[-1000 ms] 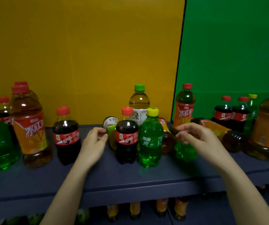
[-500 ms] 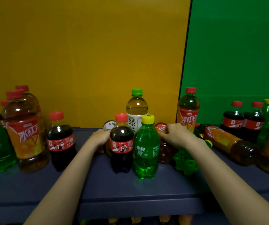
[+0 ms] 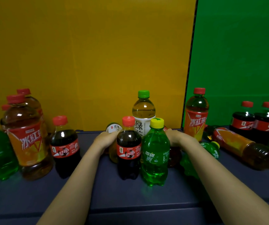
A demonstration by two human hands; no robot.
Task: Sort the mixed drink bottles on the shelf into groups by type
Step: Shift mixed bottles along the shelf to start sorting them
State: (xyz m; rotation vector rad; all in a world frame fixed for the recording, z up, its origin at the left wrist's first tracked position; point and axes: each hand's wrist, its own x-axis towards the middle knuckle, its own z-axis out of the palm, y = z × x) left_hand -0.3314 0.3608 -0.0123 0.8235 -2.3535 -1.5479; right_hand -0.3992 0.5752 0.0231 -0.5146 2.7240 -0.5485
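Behind the cola bottle (image 3: 128,150), both hands' (image 3: 105,138) grips are hidden.

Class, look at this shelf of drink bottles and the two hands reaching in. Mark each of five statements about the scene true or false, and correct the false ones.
1. The small green soda bottle in front has a yellow cap. True.
2. The cola bottle beside it lies on its side. False: it stands upright.
3. The left hand reaches behind the cola bottle, at a white-labelled bottle lying down. True.
4. The tall green tea bottle at the back has a red cap. False: its cap is green.
5. An iced tea bottle lies on its side to the right. True.
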